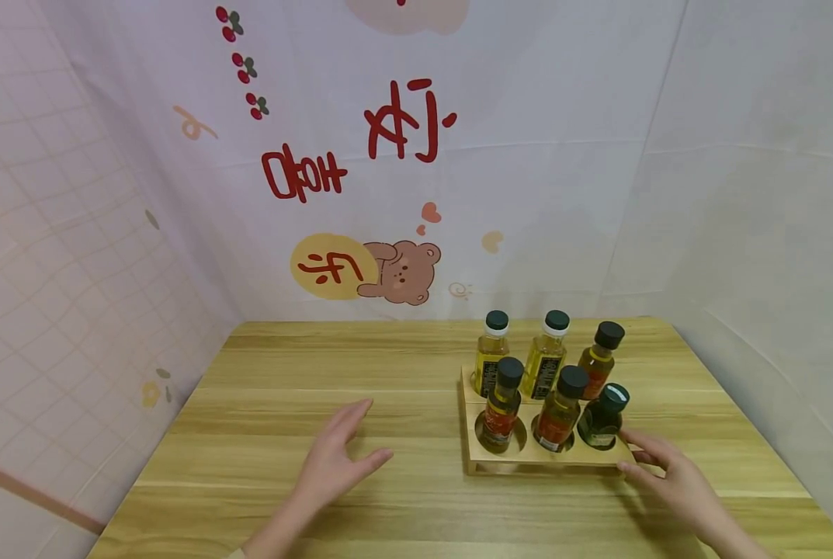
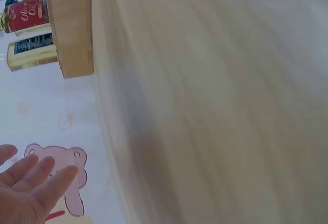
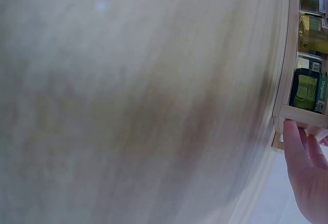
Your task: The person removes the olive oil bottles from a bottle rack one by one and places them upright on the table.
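Observation:
A stepped wooden bottle rack (image 1: 544, 461) stands on the table's right half, with three bottles in its rear row and three in front. At its right end, my right hand (image 1: 675, 475) grips the corner, thumb at the front edge and fingers along the side. Nearest to that hand is a dark green bottle (image 1: 602, 419). My left hand (image 1: 334, 458) hovers over the table, left of the rack and apart from it, fingers and thumb spread, holding nothing. In the left wrist view, a red label on one bottle (image 2: 26, 15) reads "Olive Oil".
The wood-grain table (image 1: 283, 373) extends left of the rack. A white cloth backdrop (image 1: 563, 194) with a bear print (image 1: 405, 272) closes off the back, and pale cloth also hangs at both sides.

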A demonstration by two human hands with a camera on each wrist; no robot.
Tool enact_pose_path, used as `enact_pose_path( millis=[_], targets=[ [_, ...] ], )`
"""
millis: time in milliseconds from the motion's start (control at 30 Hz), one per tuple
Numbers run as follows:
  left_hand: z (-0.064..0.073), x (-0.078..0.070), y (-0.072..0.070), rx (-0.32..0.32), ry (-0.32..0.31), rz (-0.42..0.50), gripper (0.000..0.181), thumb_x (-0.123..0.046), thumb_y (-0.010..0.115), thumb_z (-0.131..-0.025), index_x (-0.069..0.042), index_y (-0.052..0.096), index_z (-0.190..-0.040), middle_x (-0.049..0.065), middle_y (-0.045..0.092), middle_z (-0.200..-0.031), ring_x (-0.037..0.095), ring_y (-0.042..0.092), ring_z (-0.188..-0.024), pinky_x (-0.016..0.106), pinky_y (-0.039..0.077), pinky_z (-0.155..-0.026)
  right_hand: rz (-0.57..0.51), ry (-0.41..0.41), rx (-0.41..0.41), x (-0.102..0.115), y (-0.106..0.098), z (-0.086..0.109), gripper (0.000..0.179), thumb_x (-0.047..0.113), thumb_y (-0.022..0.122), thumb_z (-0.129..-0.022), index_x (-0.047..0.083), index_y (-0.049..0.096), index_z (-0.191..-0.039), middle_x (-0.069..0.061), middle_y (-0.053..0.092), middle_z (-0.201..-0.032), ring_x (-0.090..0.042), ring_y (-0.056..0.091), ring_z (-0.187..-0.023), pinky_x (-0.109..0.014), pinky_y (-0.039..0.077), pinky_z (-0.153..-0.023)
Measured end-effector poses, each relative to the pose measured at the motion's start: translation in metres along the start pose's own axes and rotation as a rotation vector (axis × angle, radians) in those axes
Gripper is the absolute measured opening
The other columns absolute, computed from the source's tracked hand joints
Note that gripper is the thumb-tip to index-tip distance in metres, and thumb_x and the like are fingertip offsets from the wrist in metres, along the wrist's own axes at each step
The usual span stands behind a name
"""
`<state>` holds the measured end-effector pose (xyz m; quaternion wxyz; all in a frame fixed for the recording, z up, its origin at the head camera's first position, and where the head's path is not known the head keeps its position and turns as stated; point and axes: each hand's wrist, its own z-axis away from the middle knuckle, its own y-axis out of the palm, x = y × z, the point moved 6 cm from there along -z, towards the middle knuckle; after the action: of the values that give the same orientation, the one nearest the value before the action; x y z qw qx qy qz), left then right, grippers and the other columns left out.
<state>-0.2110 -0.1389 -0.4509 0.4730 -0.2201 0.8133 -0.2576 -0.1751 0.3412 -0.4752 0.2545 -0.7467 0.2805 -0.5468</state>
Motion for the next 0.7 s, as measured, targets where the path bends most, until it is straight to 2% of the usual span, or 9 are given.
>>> enact_pose_path(
  millis=[133,267,400,567,700],
  targets=[
    [-0.005,-0.007,0.012,0.021,0.016,0.037,0.077,-0.039,0.086,-0.074,-0.009,0.058,-0.139,0.008,0.057,-0.137,0.026,0.056,-0.121,0.037,0.055,-0.089,0.004,0.014,-0.010,-0.002,0.001,0.001,0.048,0.005,0.077,-0.085,-0.010,0.060,-0.127,-0.018,0.061,-0.119,0.005,0.057,-0.092,-0.019,0.053,-0.074],
    [-0.009,-0.015,0.022,0.039,0.032,0.048,0.075,-0.044,0.084,-0.076,-0.012,0.058,-0.139,0.006,0.058,-0.136,0.026,0.056,-0.121,0.044,0.053,-0.090,0.010,0.030,-0.002,-0.003,0.001,-0.001,0.048,0.009,0.077,-0.086,-0.008,0.060,-0.128,-0.019,0.061,-0.120,0.005,0.058,-0.091,-0.019,0.052,-0.074],
    [-0.014,-0.022,0.033,0.066,0.018,0.054,0.075,-0.050,0.081,-0.077,-0.015,0.058,-0.139,0.004,0.058,-0.137,0.027,0.054,-0.124,0.052,0.048,-0.097,-0.004,0.053,0.022,-0.005,0.002,0.000,0.049,0.010,0.076,-0.088,-0.008,0.059,-0.130,-0.026,0.060,-0.123,0.007,0.057,-0.092,-0.019,0.052,-0.074],
    [-0.020,-0.031,0.045,0.110,0.023,0.055,0.076,-0.055,0.078,-0.079,-0.016,0.056,-0.141,0.005,0.056,-0.139,0.028,0.053,-0.126,0.054,0.045,-0.099,-0.022,0.087,0.044,-0.005,0.002,0.000,0.049,0.011,0.074,-0.090,-0.009,0.058,-0.132,-0.029,0.058,-0.126,0.008,0.056,-0.093,-0.019,0.052,-0.074],
    [-0.027,-0.040,0.054,0.152,0.053,0.024,0.077,-0.057,0.076,-0.081,-0.015,0.055,-0.142,0.005,0.056,-0.140,0.027,0.052,-0.127,0.053,0.045,-0.100,-0.021,0.126,0.060,-0.007,0.000,0.000,0.050,0.014,0.073,-0.091,-0.009,0.057,-0.132,-0.031,0.056,-0.129,0.010,0.055,-0.092,-0.019,0.052,-0.073]
  ],
)
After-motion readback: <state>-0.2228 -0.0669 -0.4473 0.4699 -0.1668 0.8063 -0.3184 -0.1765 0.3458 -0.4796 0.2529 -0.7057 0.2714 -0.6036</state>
